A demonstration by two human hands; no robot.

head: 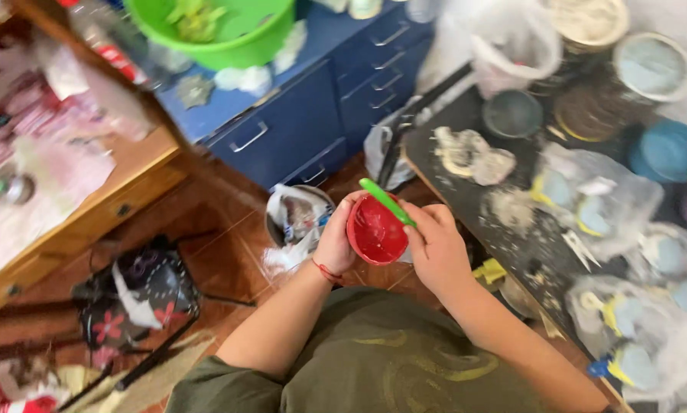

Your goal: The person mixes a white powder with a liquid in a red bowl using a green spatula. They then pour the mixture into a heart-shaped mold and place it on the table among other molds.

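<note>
Red bowl [376, 232]: cupped in the left hand [336, 245] over the lap, tilted up so its inside shows.
Green stick [387, 202]: right hand [433, 248] grip clenched on it, laid across the rim.
Desk [466, 206]: right, cluttered.

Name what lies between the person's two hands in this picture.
In the head view, a small red bowl sits between the left hand and the right hand. A green stick crosses its rim, held by the right hand.
</note>
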